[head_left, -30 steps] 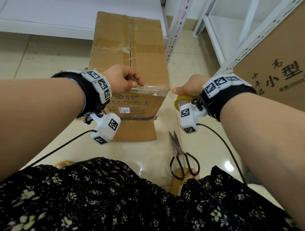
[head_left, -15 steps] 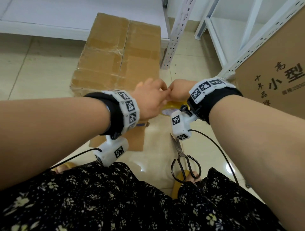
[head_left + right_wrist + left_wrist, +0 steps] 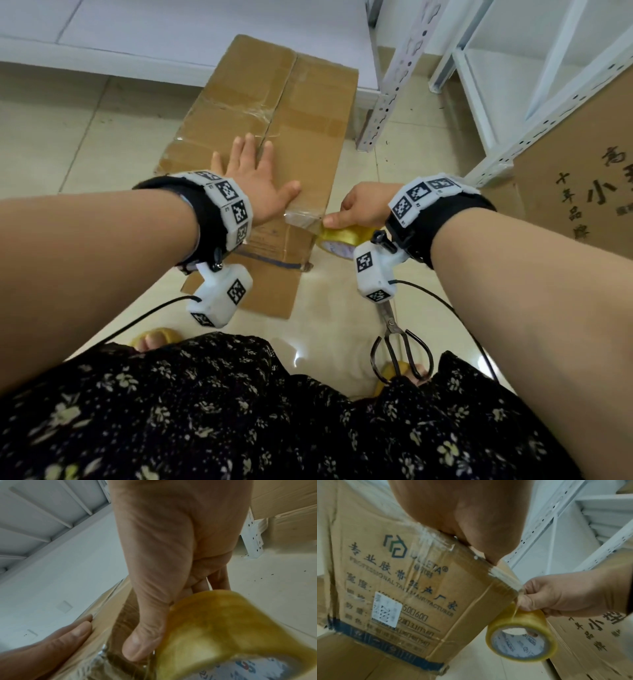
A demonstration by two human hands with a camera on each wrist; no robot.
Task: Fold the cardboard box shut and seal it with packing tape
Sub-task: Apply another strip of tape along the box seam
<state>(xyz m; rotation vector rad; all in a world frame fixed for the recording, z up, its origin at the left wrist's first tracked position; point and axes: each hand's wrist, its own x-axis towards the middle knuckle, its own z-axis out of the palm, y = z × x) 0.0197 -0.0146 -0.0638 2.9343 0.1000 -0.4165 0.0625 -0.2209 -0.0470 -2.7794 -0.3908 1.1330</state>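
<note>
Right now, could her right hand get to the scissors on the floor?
Probably not yet: the right hand grips the tape roll, with tape stretched to the box. The scissors lie unobstructed just below it.

The cardboard box [image 3: 301, 144] is brown, with dark writing, a white sticker and a dark blue band on its side; the roll of tape [image 3: 521, 634] is see-through yellow, with a white middle; the scissors [image 3: 399, 353] are black; the dress [image 3: 274, 418] is black with little pale flowers; the floor [image 3: 82, 137] is shiny cream tile; the shelf frame [image 3: 394, 78] is white.
</note>
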